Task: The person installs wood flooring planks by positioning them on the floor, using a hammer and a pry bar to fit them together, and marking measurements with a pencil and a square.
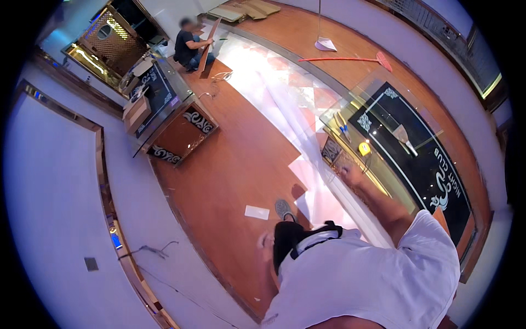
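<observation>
My right hand [350, 174] is low beside the near edge of a glass-topped table [435, 131] with a black patterned panel. Its fingers are too dim and small to tell whether they hold anything. Closest to it on the glass is a yellow tape measure [364, 148]. Pliers with blue handles [343, 129] and a wide-bladed scraper [404, 139] also lie there. My left hand [267, 240] hangs down at my side over the wooden floor, apart from any object; its fingers are blurred. A long whitish sheet [307, 140] runs along the floor beside the table.
Ahead, a co-worker [189, 44] crouches, holding a brown plank [210, 49]. A second low table [181, 129] with boxes stands at left. A red broom [350, 59], a long-handled dustpan [324, 44] and flattened cardboard [246, 10] lie beyond. White paper [256, 212] lies near my shoe.
</observation>
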{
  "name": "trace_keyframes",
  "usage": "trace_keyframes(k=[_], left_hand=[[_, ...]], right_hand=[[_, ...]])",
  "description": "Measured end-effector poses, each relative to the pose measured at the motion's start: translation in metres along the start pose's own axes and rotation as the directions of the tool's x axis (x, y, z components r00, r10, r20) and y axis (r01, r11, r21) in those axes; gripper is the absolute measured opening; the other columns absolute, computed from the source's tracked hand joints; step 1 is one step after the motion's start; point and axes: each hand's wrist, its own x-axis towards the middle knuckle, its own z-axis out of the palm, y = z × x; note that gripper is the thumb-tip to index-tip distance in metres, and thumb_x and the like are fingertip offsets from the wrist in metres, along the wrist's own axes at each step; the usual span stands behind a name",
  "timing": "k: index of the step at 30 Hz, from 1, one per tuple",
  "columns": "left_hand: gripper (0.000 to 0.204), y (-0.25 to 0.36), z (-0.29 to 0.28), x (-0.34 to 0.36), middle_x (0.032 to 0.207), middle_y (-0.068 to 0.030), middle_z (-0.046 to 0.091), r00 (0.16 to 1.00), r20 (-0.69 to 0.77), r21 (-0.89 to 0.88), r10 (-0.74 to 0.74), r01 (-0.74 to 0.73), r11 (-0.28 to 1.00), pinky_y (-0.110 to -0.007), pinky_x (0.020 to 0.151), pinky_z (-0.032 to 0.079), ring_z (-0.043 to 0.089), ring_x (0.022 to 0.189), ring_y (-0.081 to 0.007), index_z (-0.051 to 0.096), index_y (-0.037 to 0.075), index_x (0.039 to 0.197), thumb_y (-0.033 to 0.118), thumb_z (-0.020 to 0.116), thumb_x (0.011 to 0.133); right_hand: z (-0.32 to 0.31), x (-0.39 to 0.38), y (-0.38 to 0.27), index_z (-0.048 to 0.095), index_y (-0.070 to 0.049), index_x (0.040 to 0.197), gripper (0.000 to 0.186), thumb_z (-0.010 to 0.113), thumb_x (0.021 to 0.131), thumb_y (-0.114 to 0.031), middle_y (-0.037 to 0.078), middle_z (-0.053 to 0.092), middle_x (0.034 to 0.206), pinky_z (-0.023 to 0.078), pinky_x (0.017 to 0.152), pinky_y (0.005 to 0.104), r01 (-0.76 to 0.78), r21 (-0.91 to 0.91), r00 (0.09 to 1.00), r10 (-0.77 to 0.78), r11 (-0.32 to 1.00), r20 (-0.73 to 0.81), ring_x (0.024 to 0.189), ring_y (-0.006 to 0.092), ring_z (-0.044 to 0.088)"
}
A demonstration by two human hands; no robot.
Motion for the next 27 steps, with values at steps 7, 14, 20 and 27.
trace_keyframes(k=[7,14,20,27], left_hand=[[0.041,0.305,0.043,0.214,0.114,-0.0147,0.071,0.897,0.375,-0.049,0.234,-0.234,0.971,-0.033,0.100,0.048,0.066,0.109,-0.0226,0.067,-0.006,0.121,0.029,0.061,0.100],[0.027,0.537,0.074,0.313,0.094,-0.0188,0.072,0.304,0.586,-0.668,0.751,-0.344,0.660,-0.044,0.073,0.058,0.069,0.082,-0.0356,0.070,-0.003,0.093,0.023,0.063,0.094],[0.013,0.693,0.155,0.424,0.097,-0.0150,0.065,-0.122,0.351,-0.933,0.928,0.043,0.358,-0.043,0.074,0.055,0.064,0.089,-0.0340,0.067,0.001,0.093,0.014,0.067,0.091],[0.010,0.813,0.185,0.536,0.114,-0.0103,0.067,0.019,0.347,-0.931,0.938,-0.109,0.347,-0.036,0.087,0.061,0.065,0.104,-0.0283,0.075,0.005,0.100,0.009,0.069,0.093]], right_hand=[[0.076,-0.043,0.062,0.075,-0.004,0.097,0.028,0.068,0.087,-0.029,0.012,0.075,0.083,0.056,0.068,0.0411,-0.524,0.042,0.810,0.482,0.851,0.334,0.073,0.0249,0.071],[0.145,-0.023,0.109,0.068,0.000,0.074,0.024,0.069,0.092,-0.017,0.013,0.068,0.070,0.055,0.050,0.0390,-0.556,-0.185,0.711,0.580,0.810,0.398,0.056,0.0224,0.066],[0.171,0.240,0.105,0.070,-0.005,0.075,0.012,0.076,0.079,-0.014,0.011,0.066,0.068,0.051,0.054,0.0459,-0.702,0.333,0.699,0.698,0.629,0.155,0.059,0.0295,0.065],[-0.044,0.671,-0.120,0.065,0.001,0.107,0.026,0.057,0.098,-0.021,0.011,0.070,0.085,0.055,0.065,0.0317,-0.192,0.508,0.972,0.234,0.840,-0.020,0.071,0.0149,0.067]])
